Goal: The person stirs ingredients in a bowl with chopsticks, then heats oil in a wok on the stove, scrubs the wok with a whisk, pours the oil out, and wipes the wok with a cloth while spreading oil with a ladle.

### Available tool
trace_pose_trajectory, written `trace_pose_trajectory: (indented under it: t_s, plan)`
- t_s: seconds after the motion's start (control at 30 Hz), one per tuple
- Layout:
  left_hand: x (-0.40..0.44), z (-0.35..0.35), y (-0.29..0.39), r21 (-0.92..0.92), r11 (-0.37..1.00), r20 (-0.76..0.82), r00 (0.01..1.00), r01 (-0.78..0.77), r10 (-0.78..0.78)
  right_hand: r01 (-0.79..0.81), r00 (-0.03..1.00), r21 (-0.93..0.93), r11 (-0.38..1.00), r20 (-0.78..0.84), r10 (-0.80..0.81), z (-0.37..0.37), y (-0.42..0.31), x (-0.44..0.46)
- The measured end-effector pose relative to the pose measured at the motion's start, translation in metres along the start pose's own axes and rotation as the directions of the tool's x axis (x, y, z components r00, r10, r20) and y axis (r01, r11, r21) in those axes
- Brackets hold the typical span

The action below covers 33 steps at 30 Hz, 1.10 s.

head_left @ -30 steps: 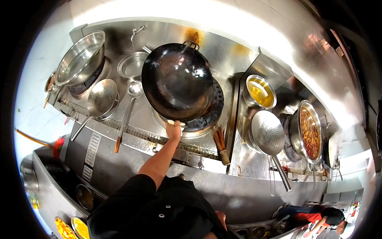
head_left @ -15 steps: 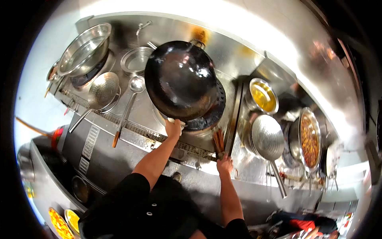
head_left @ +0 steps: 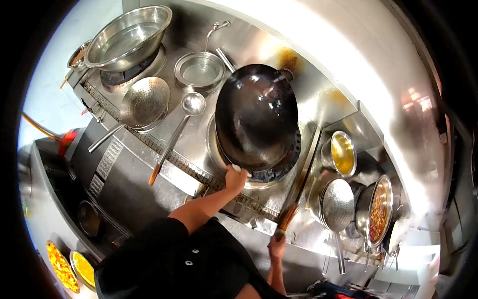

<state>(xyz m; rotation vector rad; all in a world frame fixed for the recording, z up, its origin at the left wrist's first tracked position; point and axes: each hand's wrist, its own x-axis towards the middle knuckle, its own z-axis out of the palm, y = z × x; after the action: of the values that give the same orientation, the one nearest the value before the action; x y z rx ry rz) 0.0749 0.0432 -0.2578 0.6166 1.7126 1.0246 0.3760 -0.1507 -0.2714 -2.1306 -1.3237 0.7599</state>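
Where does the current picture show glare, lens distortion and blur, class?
Head view: bright glare spots dot the black wok, and the pale surface above the stove is washed out in places; head view: the steel back panel's upper edge bows, wide-angle style, with the frame's corners black; head view: the brush in the right hand looks smeared.

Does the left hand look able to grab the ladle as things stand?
Probably not: the left hand grips the wok at its near edge and would have to let go first, though nothing covers the ladle.
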Motion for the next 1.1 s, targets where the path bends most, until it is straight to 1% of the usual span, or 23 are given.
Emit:
trace_pose_trajectory:
  t_s: [0.03, 0.13, 0.2, 0.23, 0.27, 0.3, 0.33, 0.37, 0.4, 0.5, 0.53, 0.6, 0.67, 0.7, 0.73, 0.83, 0.87, 0.93, 0.97, 1.0, 1.03, 1.07, 1.1]
  plan:
    - [0.001, 0.001, -0.003, 0.004, 1.0, -0.006, 1.0, 0.013, -0.013, 0.208, 0.976, -0.027, 0.978, -0.056, -0.209, -0.006, 0.004, 0.015]
    - [0.008, -0.002, -0.008, 0.002, 0.999, 0.022, 0.999, 0.045, -0.045, 0.485, 0.867, 0.173, 0.857, 0.036, -0.497, -0.043, -0.236, 0.035]
    - [0.004, -0.019, 0.007, -0.007, 0.999, 0.12, 0.992, 0.048, -0.047, 0.301, 0.885, 0.489, 0.819, 0.177, -0.431, -0.02, -0.34, 0.053]
    - [0.006, -0.028, 0.009, -0.013, 0.999, 0.18, 0.983, 0.037, -0.034, 0.447, 0.807, 0.407, 0.796, 0.2, -0.556, 0.006, -0.356, 0.079]
    - [0.006, -0.037, 0.014, -0.018, 0.999, 0.237, 0.971, 0.027, -0.022, 0.351, 0.757, 0.333, 0.875, 0.449, -0.475, 0.027, -0.363, 0.106]
    - [0.0, -0.045, 0.028, 0.033, 0.994, 0.166, 0.981, 0.099, -0.104, 0.298, 0.643, 0.198, 0.934, 0.682, -0.349, 0.048, -0.371, 0.133]
    - [0.003, -0.053, 0.028, 0.08, 0.996, 0.143, 0.989, 0.026, -0.037, 0.309, 0.49, 0.054, 0.95, 0.847, -0.208, 0.07, -0.379, 0.16]
    - [0.011, -0.064, 0.033, 0.078, 0.993, 0.225, 0.969, 0.085, -0.1, 0.682, 0.486, -0.193, 0.706, 0.841, -0.238, 0.086, -0.338, 0.222]
    - [0.018, -0.074, 0.035, 0.078, 0.986, 0.305, 0.938, 0.149, -0.165, 0.875, 0.466, -0.395, 0.28, 0.843, -0.268, 0.099, -0.31, 0.266]
    - [0.028, -0.076, 0.033, 0.037, 0.974, 0.308, 0.924, 0.226, -0.226, 0.637, 0.771, -0.73, 0.247, 0.614, -0.17, 0.103, -0.355, 0.271]
    - [0.027, -0.074, 0.036, 0.022, 0.972, 0.272, 0.934, 0.236, -0.233, 0.911, 0.409, -0.408, 0.066, 0.868, -0.283, 0.111, -0.349, 0.247]
    - [0.001, -0.078, 0.065, 0.022, 0.98, 0.081, 0.976, 0.199, -0.2, 0.762, 0.644, -0.506, 0.405, 0.657, -0.391, 0.132, -0.336, 0.28]
    - [0.004, -0.075, 0.063, -0.04, 0.964, 0.163, 0.954, 0.263, -0.253, 0.532, 0.84, -0.48, 0.698, 0.399, -0.366, 0.14, -0.326, 0.31]
    - [0.008, -0.069, 0.048, -0.092, 0.956, 0.213, 0.943, 0.28, -0.256, 0.313, 0.946, -0.6, 0.736, 0.127, -0.298, 0.164, -0.33, 0.312]
    - [0.021, -0.062, 0.034, -0.145, 0.947, 0.256, 0.935, 0.287, -0.244, 0.688, 0.725, -0.461, 0.561, 0.395, -0.564, 0.203, -0.291, 0.343]
    - [0.029, -0.053, 0.008, -0.069, 0.94, 0.499, 0.828, 0.333, -0.257, 0.903, 0.429, -0.24, 0.356, 0.521, -0.738, 0.187, -0.338, 0.302]
    - [0.029, -0.059, 0.026, -0.074, 0.929, 0.602, 0.759, 0.361, -0.247, 0.571, 0.811, -0.277, 0.772, 0.333, -0.481, 0.188, -0.341, 0.328]
    - [0.02, -0.049, 0.045, -0.147, 0.926, 0.522, 0.823, 0.347, -0.225, 0.398, 0.904, -0.181, 0.899, -0.088, -0.418, 0.207, -0.323, 0.338]
    - [0.019, -0.043, 0.043, -0.187, 0.896, 0.52, 0.814, 0.403, -0.258, 0.341, 0.873, -0.067, 0.938, 0.394, -0.289, 0.186, -0.343, 0.307]
    - [0.011, -0.035, 0.034, -0.223, 0.852, 0.525, 0.795, 0.473, -0.304, 0.216, 0.599, -0.002, 0.976, 0.79, -0.131, 0.155, -0.366, 0.268]
    - [0.014, -0.031, 0.027, -0.201, 0.847, 0.623, 0.731, 0.493, -0.278, 0.237, 0.462, -0.113, 0.965, 0.887, -0.009, 0.131, -0.358, 0.266]
    - [0.01, -0.019, 0.019, -0.311, 0.803, 0.569, 0.777, 0.508, -0.271, 0.266, 0.317, -0.206, 0.942, 0.941, 0.116, 0.093, -0.344, 0.277]
    - [0.01, -0.014, 0.013, -0.3, 0.774, 0.593, 0.744, 0.558, -0.307, 0.538, 0.488, -0.398, 0.743, 0.866, 0.11, 0.052, -0.344, 0.285]
